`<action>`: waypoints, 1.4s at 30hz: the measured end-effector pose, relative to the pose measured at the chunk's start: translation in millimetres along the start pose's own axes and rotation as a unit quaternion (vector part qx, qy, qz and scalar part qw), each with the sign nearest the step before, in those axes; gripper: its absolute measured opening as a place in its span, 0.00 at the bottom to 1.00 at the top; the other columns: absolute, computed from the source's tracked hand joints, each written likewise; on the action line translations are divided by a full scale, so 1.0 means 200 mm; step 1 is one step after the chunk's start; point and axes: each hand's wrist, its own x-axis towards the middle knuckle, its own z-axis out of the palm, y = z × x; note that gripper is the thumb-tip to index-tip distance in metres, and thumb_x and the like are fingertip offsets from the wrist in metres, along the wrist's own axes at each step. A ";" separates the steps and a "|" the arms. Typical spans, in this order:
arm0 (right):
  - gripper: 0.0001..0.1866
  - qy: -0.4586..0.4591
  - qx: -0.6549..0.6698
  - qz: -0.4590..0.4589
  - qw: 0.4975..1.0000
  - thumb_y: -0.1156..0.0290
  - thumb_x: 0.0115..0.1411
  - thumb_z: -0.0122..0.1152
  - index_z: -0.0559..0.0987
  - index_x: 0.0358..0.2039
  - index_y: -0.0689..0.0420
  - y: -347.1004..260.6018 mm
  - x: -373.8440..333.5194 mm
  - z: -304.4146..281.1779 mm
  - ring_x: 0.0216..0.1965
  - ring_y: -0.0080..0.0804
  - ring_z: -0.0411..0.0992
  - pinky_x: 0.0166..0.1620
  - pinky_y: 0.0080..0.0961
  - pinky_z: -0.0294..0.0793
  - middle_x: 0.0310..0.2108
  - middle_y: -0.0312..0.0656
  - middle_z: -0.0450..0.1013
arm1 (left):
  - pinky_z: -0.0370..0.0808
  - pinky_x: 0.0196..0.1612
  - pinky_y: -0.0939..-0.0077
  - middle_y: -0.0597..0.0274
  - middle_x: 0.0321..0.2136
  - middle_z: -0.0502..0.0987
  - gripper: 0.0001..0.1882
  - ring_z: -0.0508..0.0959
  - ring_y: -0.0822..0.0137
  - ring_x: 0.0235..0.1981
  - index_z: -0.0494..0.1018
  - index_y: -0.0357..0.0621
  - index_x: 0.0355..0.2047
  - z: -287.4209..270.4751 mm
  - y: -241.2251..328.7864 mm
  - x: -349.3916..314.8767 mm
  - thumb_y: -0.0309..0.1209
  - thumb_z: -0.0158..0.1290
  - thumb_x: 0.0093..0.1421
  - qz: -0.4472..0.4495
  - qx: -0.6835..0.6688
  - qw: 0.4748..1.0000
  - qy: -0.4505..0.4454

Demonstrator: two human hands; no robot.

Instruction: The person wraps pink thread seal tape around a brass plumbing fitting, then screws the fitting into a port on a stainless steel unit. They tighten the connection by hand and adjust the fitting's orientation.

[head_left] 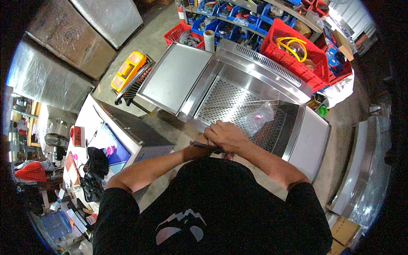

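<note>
My right hand [230, 137] lies over my left hand [205, 139], close to my body at the near edge of a stainless steel appliance [198, 101]. The right fingers are curled down over the left hand. Most of the left fingers are hidden beneath. A slim dark object [200, 145] crosses at my left wrist; whether it is a strap or a tool I cannot make out. Beyond the hands, a perforated metal plate [225, 95] sits in the appliance's basin. On that plate lies a clear plastic bag [260, 119] with something pink in it, beside a thin bent metal rod [244, 103].
Flat side panels [178, 72] flank the basin. Behind it stand a red crate [276, 40] with yellow tubing, a plastic-wrap roll [209, 40] and blue parts bins [246, 19]. A white-topped bench [91, 117] and a yellow toolbox [129, 68] are to the left.
</note>
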 end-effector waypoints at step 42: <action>0.27 0.085 0.320 0.349 0.877 0.50 0.50 0.76 0.75 0.33 0.61 -0.11 0.08 -0.24 0.31 0.30 0.71 0.36 0.30 0.71 0.26 0.41 0.72 | 0.78 0.41 0.64 0.47 0.40 0.81 0.28 0.83 0.55 0.39 0.73 0.38 0.51 -0.42 0.43 -0.23 0.41 0.67 0.54 -0.130 -0.186 0.956 0.185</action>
